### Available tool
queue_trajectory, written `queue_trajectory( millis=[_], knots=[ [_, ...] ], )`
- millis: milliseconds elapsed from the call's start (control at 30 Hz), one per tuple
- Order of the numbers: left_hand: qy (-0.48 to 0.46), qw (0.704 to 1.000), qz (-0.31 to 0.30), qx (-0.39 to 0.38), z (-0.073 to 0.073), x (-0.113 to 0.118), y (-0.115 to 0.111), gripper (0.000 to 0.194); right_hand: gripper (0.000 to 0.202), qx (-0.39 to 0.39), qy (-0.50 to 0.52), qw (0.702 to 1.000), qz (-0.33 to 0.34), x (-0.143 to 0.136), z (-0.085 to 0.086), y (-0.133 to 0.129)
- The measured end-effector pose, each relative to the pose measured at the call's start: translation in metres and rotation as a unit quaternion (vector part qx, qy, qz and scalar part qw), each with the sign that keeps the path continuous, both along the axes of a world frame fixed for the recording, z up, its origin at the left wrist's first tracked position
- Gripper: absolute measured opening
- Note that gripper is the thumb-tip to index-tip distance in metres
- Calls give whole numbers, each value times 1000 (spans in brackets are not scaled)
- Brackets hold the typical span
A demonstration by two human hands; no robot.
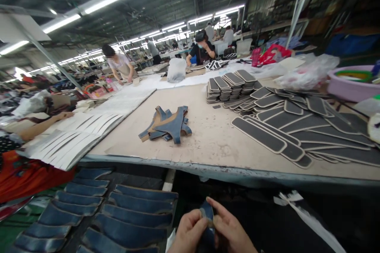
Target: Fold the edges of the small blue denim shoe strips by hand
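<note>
Long counter point(213, 138) spans the view, carrying spread dark grey padded strips point(297, 126), stacks of them point(228, 85) farther back, and a small blue denim pile point(169, 124) mid-counter. Rows of blue denim pieces point(118, 213) lie below its front edge. At bottom centre, left hand point(190, 231) and right hand point(230, 231) together pinch one small blue denim piece point(207, 211) between the fingertips.
</note>
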State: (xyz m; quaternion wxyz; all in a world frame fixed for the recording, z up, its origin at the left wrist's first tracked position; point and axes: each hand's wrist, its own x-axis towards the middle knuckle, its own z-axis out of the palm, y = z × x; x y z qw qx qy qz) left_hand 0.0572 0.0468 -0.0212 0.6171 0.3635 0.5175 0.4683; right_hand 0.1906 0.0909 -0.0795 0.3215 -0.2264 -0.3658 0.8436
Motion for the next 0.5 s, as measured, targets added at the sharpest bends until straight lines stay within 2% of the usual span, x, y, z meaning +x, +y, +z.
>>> queue_trajectory(
  millis=[67, 167, 267, 333, 400, 433, 500],
  knots=[
    [37, 999, -35, -3, 10, -6, 1, 40, 79, -34, 57, 997, 38, 0, -1, 1],
    [66, 996, -65, -2, 33, -19, 4, 36, 82, -82, 150, 980, 100, 10, 10, 7],
    [57, 998, -12, 22, 64, -37, 15, 31, 78, -88, 225, 964, 116, 26, 21, 18],
    [53, 996, 26, 66, 92, -52, 31, 29, 64, -81, 219, 970, 64, 33, 22, 24],
    [60, 989, 56, 120, 126, -70, 54, 26, 49, -94, 185, 978, -3, 34, 18, 28],
    [57, 981, 90, 162, 147, -80, 69, 25, 44, -104, 167, 980, -25, 33, 15, 28],
    [59, 942, 174, 282, 190, -102, 103, 23, 40, -124, 133, 982, -47, 28, 10, 28]
  ],
)
